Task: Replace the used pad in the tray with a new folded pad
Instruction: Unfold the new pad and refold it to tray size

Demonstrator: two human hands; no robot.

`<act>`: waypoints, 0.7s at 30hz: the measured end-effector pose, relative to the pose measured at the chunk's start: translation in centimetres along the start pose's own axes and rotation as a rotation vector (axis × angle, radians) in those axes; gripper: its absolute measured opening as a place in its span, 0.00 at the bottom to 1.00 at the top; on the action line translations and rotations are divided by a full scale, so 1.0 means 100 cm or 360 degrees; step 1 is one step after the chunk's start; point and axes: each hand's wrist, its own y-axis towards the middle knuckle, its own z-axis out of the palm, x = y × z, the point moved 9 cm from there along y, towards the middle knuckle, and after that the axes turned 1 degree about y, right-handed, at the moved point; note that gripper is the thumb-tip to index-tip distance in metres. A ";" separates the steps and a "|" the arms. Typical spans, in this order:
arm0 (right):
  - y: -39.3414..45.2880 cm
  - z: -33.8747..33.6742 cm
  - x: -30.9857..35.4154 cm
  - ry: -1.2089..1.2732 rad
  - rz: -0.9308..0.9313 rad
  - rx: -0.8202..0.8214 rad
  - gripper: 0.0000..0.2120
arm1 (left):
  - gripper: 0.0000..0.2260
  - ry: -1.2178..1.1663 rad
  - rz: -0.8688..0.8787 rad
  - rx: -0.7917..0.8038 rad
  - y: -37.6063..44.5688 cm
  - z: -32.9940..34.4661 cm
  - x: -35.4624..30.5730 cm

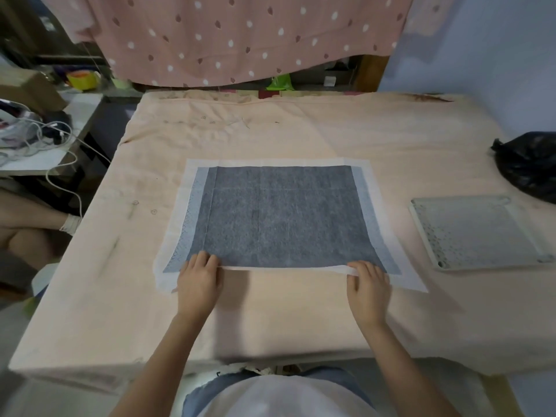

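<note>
Hands at the near edge of a grey pad spread flat on a peach-covered table.

Cables [45, 136] lie tangled on a side surface at far left. The left hand [198, 281] rests on the near left edge of the pad [279, 215], fingers close together and bent over the edge, which lifts slightly from the table [270, 130]; whether the thumb is beneath it cannot be told. The pad is unfolded, dark grey in the middle with paler bands and a white border, lying at the centre of the cloth. The right hand [368, 285] holds the near right edge the same way, fingers together on top. Well apart to the right sits the pale tray [421, 218], a perforated grid over its face. Behind it, a black bag [529, 164] lies at the table's edge.
</note>
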 end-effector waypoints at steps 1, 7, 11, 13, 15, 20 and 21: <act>0.005 -0.005 0.003 -0.0005 -0.0012 -0.0045 0.14 | 0.12 -0.0025 -0.0027 -0.0058 0.006 -0.008 0.000; 0.043 -0.045 0.025 0.0033 -0.0087 -0.0423 0.11 | 0.11 -0.0037 -0.0044 -0.0410 0.047 -0.058 -0.008; 0.067 -0.080 0.045 0.0118 -0.0164 -0.0753 0.10 | 0.10 -0.0022 -0.0031 -0.0648 0.068 -0.096 -0.015; 0.080 -0.100 0.055 0.0154 -0.0209 -0.0899 0.09 | 0.08 -0.0043 -0.0031 -0.0783 0.078 -0.117 -0.018; 0.092 -0.115 0.062 0.0183 -0.0230 -0.1009 0.11 | 0.06 -0.0058 -0.0013 -0.0913 0.087 -0.136 -0.022; 0.114 -0.129 0.079 0.0226 -0.0247 -0.1013 0.10 | 0.08 -0.0101 0.0020 -0.0980 0.111 -0.156 -0.030; 0.118 -0.130 0.082 0.0220 -0.0242 -0.0993 0.10 | 0.08 -0.0098 0.0037 -0.0946 0.116 -0.157 -0.032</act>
